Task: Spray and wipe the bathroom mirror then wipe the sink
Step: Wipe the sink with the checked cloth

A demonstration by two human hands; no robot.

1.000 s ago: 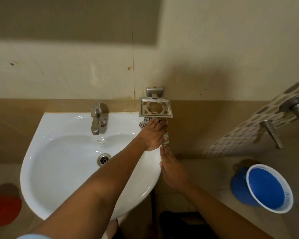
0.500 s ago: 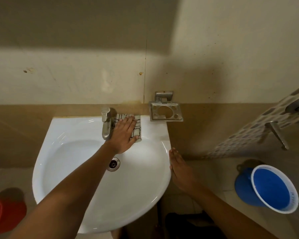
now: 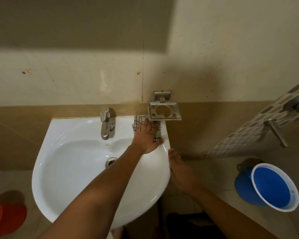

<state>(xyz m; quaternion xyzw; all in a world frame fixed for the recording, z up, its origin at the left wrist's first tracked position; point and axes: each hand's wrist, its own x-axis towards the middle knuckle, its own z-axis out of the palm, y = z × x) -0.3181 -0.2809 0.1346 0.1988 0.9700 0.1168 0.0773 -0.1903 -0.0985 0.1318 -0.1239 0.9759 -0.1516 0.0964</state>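
Note:
A white wall-hung sink point(image 3: 62, 169) fills the middle of the view, with a steel tap point(image 3: 106, 125) at its back and a drain point(image 3: 111, 160) in the bowl. My left hand point(image 3: 148, 135) lies flat with straight fingers on a checked cloth point(image 3: 138, 120), pressing it onto the sink's back right corner under the metal holder. My right hand point(image 3: 180, 167) rests with straight fingers against the sink's right outer edge. The mirror is out of view.
A metal soap and brush holder point(image 3: 164, 109) sticks out of the wall just above the cloth. A blue bucket with a white rim point(image 3: 273, 187) stands on the floor at right, a red bucket point(image 3: 5, 218) at lower left. Steel shower taps point(image 3: 274, 130) jut from the right wall.
My left hand slid the cloth from beside the tap back right to the sink's back right corner. My right hand stayed at the sink's right edge.

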